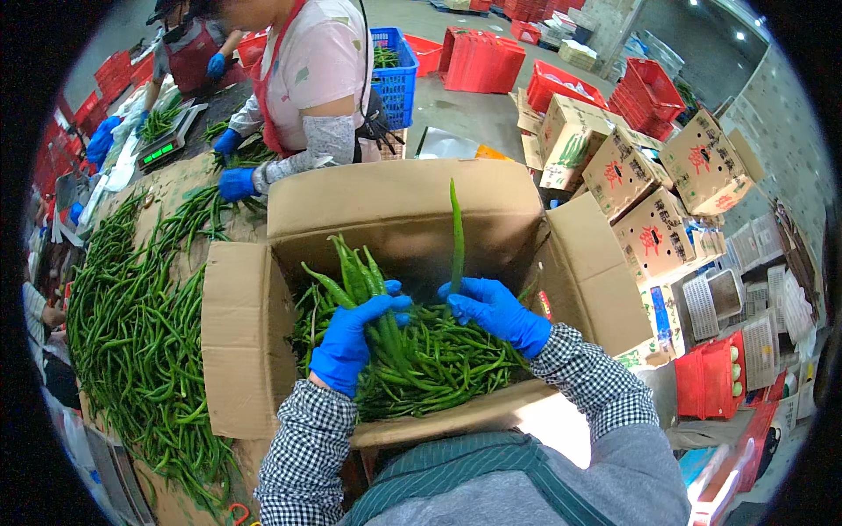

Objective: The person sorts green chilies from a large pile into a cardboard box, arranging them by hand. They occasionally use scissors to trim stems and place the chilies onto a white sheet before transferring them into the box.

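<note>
An open cardboard box (401, 191) stands before me with its flaps spread, and loose green chili peppers (454, 358) cover its bottom. My left hand (352, 332), in a blue glove, grips a bunch of long green peppers (355, 279) above the left part of the box. Their tips point up and away from me. My right hand (496, 309), gloved the same way, pinches a single long green pepper (456, 233) that stands upright over the box. The lower ends of some held peppers are hidden by my fingers.
A large heap of green peppers (141, 335) lies on the table to the left. Beyond it, a co-worker's gloved hands (237, 184) handle peppers near a digital scale (168, 141). Printed cartons (654, 230) are piled at right; a blue crate (395, 85) and red crates (479, 60) stand behind.
</note>
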Available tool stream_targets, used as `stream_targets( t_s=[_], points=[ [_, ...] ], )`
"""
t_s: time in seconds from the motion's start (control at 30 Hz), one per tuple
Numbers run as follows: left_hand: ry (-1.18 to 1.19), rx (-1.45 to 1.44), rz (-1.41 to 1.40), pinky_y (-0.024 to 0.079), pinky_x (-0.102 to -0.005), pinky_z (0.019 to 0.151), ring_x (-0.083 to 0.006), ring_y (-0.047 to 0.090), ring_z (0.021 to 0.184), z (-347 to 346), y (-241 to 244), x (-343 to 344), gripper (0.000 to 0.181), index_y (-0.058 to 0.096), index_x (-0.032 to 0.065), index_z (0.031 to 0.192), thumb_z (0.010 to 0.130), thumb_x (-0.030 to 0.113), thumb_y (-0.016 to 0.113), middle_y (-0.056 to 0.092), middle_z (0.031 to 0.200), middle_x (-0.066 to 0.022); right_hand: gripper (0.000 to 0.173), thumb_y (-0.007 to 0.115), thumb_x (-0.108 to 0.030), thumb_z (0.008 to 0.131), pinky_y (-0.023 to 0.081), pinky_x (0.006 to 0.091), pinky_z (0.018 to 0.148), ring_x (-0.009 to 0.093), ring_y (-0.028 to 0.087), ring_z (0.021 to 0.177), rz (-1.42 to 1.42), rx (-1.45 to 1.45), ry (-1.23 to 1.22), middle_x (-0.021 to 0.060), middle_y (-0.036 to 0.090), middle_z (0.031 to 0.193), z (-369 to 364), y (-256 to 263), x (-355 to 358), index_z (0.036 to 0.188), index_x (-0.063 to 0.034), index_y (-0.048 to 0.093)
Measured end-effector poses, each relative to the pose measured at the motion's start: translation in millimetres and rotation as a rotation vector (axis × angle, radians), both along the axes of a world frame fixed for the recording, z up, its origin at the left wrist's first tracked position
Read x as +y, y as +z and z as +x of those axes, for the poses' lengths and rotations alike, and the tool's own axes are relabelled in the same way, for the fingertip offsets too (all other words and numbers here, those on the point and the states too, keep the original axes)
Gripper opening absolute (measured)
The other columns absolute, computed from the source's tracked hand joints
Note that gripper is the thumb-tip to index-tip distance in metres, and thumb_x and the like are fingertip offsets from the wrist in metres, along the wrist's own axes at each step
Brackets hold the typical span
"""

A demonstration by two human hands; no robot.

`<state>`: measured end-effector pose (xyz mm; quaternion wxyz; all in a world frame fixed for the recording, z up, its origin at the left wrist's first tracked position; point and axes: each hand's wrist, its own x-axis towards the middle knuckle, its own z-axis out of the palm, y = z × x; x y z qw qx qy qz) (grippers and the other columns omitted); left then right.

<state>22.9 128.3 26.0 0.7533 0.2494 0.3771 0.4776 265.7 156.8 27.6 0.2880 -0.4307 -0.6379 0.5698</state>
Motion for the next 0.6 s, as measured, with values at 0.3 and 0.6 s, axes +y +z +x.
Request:
stream_targets(
  t_s=[0.3, 0.6],
  points=[
    [-0.006, -0.01, -0.023, 0.052, -0.0333, 0.077, -0.02, 0.062, 0.088, 5.7, -0.9, 1.5, 0.043, 0.051, -0.0021, 0.12, 0.081, 0.014, 0.062, 0.062, 0.103, -0.0117, 0.031, 0.058, -0.026, 0.089, 0.049, 0.025, 0.062, 0.01, 0.057, 0.068, -0.185, -0.021, -0.088, 0.0034, 0.062, 0.082, 15.8, 1.7, -11.6, 0.109, -0.003, 0.061],
    [0.121, 0.002, -0.013, 0.053, -0.0353, 0.077, -0.0223, 0.06, 0.096, 2.0, -2.6, 4.3, 0.043, 0.05, -0.0008, 0.12, 0.081, 0.013, 0.063, 0.058, 0.112, -0.011, 0.02, 0.06, -0.023, 0.086, 0.038, 0.0228, 0.046, 0.007, 0.048, 0.051, 0.051, 0.728, -1.074, -0.0038, 0.053, 0.063, 273.1, 51.1, 40.5, 0.097, -0.0058, 0.063]
  ],
)
